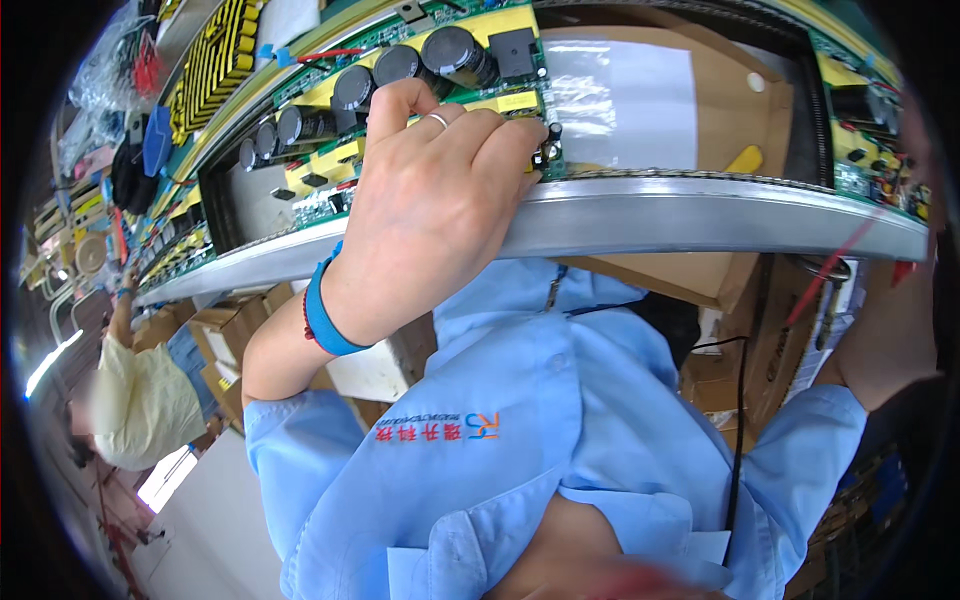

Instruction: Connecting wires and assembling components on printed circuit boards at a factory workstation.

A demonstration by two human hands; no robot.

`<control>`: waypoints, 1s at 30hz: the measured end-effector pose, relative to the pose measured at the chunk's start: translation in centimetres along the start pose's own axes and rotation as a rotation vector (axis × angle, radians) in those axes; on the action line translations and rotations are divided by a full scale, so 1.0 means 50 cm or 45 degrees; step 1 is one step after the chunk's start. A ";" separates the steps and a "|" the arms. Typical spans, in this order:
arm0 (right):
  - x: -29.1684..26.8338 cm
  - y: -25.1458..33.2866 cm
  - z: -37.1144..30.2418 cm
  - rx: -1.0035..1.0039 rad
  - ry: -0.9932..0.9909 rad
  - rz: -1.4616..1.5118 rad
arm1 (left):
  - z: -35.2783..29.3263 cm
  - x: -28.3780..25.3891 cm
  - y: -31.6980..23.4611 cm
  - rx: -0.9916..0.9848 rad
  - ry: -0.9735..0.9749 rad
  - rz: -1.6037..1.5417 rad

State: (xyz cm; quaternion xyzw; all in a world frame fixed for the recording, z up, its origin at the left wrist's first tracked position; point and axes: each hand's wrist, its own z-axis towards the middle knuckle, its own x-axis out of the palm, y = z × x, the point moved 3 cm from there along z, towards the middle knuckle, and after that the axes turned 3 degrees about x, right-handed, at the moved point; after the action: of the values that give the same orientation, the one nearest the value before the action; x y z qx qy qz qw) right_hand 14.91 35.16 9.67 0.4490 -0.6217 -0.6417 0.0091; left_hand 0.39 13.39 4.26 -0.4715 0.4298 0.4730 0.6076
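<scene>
— Nearest: blue shirt [640, 390]. Beyond: metal rail [690, 215].
— And the circuit board [470, 92]?
— Behind the rail, lengthwise along it, rising rightward in view. Left hand [430, 190]: curled at right end, with uncertain grip. Right hand [928, 185]: too dim to judge.

1. Left hand [435, 190]: curled fingers hide their tips; I cannot tell whether they pinch anything.
2. Circuit board [455, 58]: partly covered by that hand.
3. Right forearm [890, 330]: dim toward the dark rim; grip unreadable.
4. Co-worker's head [80, 405]: blurred.
5. Wearer's head [650, 580]: blurred, cut off below.
</scene>
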 end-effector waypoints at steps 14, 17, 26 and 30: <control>-0.029 -0.015 -0.070 -0.512 0.206 0.178 | 0.129 0.076 -0.101 0.221 -0.236 0.207; -0.027 -0.013 -0.072 -0.518 0.202 0.161 | 0.122 0.052 -0.087 0.139 -0.151 0.030; 0.044 0.022 -0.085 -0.476 0.362 0.265 | 0.097 -0.018 -0.035 -0.266 -0.226 -1.626; 0.101 0.045 -0.121 -0.582 0.438 0.401 | 0.055 -0.020 -0.021 -0.448 -0.365 -1.925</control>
State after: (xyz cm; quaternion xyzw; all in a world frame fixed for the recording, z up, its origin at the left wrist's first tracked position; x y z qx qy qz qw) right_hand 14.22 27.02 9.68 0.4355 -0.5125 -0.6702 0.3137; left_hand 1.46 15.80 5.92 -0.6594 -0.1711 0.0490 0.7304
